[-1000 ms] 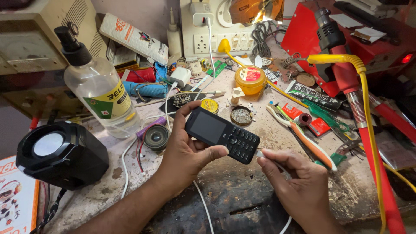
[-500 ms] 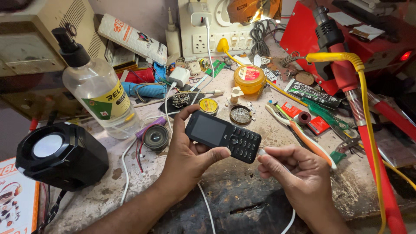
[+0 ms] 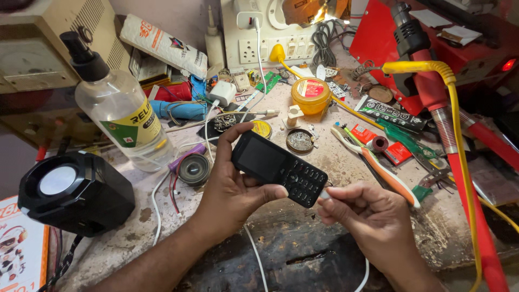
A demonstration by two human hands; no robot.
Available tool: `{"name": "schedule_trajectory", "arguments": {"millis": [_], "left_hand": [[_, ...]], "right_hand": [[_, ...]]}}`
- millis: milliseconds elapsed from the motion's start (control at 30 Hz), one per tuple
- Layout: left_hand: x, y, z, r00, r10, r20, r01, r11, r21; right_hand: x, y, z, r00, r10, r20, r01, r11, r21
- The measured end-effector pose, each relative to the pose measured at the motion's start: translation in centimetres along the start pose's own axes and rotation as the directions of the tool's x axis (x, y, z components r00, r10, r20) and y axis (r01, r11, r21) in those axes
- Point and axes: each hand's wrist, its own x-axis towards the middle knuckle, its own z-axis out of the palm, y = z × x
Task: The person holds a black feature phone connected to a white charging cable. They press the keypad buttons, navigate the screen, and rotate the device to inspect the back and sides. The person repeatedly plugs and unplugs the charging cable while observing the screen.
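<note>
The left hand [image 3: 232, 189] grips a small black keypad phone with a dark screen [image 3: 278, 167] above the near middle of the worn, stained workbench [image 3: 330, 162], thumb laid along the phone's near edge and fingers curled behind its far side, so the keypad end points right towards the other hand. The right hand [image 3: 373, 216] is closed in a pinch on the white plug of a thin white cable [image 3: 324, 196], whose tip sits touching or just beside the phone's right end; whether it is already seated in a socket cannot be told from here. The cable runs down between the wrists and off the near edge. To do this well, the phone seems best held level and still, with the thumb bracing the edge nearest the plug, while the plug is lined up straight with the end face and pressed gently along the phone's length, not at an angle, since a skewed push could bend a small connector. Keeping the pinch close to the plug tip gives finer control. Clutter lies close by: a clear plastic bottle with a black pump top [image 3: 116, 103] far left, a black cube speaker [image 3: 73, 192] near left, a round yellow tin [image 3: 311, 94] beyond the phone, and an orange-handled tool [image 3: 386, 176] just right.
</note>
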Motion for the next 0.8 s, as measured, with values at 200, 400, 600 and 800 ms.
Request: {"name": "schedule_trajectory", "arguments": {"millis": [200,400,600,800], "left_hand": [[-0.4,-0.1,0.4,0.998,-0.046,-0.032,0.047,0.999,0.015],[-0.2,-0.1,0.6,0.998,-0.056,-0.040,0.058,0.996,0.073],[0.8,0.4,-0.7,0.953,-0.291,-0.082,0.294,0.955,0.032],[0.9,-1.0,-1.2,0.941,-0.337,-0.018,0.338,0.938,0.077]], "right_hand": [[0.2,0.5,0.0,1.000,-0.026,0.007,0.027,0.999,-0.037],[0.3,-0.6,0.8,0.997,-0.058,0.046,0.062,0.993,-0.099],[-1.1,-3.3,3.3,0.989,-0.148,0.022,0.122,0.714,-0.689],[-1.8,-3.9,3.9,0.945,-0.305,0.119,0.270,0.520,-0.811]]}}
